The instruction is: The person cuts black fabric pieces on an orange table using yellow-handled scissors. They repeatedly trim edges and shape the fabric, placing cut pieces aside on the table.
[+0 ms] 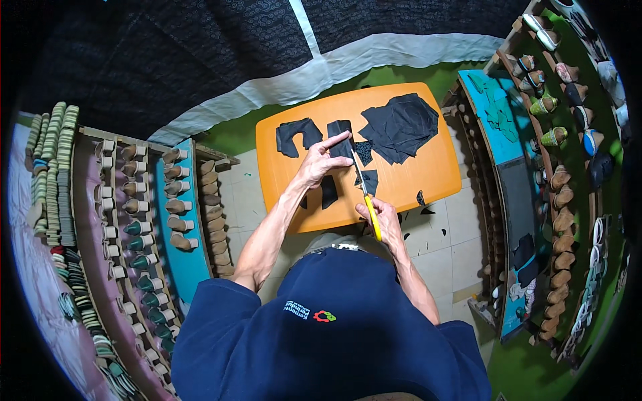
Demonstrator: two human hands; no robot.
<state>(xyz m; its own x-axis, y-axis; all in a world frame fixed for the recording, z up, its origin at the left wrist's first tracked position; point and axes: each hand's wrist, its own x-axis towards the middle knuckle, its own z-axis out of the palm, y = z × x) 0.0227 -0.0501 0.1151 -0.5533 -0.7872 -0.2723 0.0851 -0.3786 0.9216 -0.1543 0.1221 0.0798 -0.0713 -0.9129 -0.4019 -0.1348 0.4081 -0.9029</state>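
Presently: dark piece [340, 125] at the scissors [368, 200]

Dark piece located upper centre of frame, over the orange table [321, 103]. Left hand [319, 164]: grasping that piece. Right hand [384, 219]: wrapped round the yellow scissor handles, blades pointing up-frame alongside the piece; whether they bite its edge, cannot tell. On table: stack of dark pieces [401, 127], right of centre; arch-shaped dark cutting [294, 127], upper left. Shoe forms [179, 206] along teal shelf [184, 262], left of frame; brown forms [564, 240], right.
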